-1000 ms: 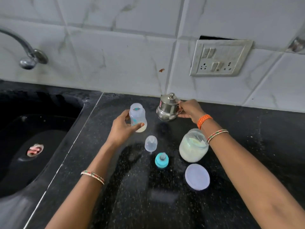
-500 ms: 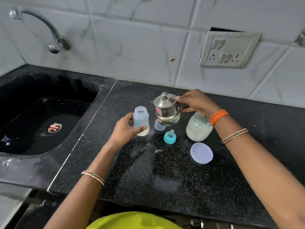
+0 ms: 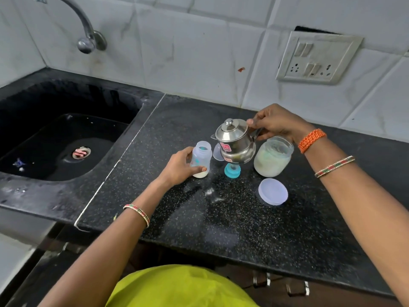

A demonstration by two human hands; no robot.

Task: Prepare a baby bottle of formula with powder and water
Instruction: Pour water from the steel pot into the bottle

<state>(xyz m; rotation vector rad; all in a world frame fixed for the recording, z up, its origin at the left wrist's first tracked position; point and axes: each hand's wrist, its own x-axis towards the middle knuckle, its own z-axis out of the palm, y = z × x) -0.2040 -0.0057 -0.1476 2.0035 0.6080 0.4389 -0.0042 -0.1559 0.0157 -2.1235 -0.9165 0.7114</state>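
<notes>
Spout of the kettle (image 3: 235,142) points left toward the bottle (image 3: 200,159), and that gap is what the pour depends on. The right hand (image 3: 277,124) grips the kettle by its handle, thumb on the lid's edge, and carries it off the counter (image 3: 243,229), level or only slightly tipped. The left hand (image 3: 180,168) wraps its fingers round the bottle, which stands upright on the counter with its mouth open and pale powder at the bottom. The spout sits just beside and a little above the bottle's mouth, not yet over it. I judge the kettle needs a short shift left and then a tilt spout-down. Cap (image 3: 218,152) and teat ring (image 3: 232,170) lie under the kettle; the jar (image 3: 273,156) stands open just right of it, its lid (image 3: 273,191) nearer the person.
</notes>
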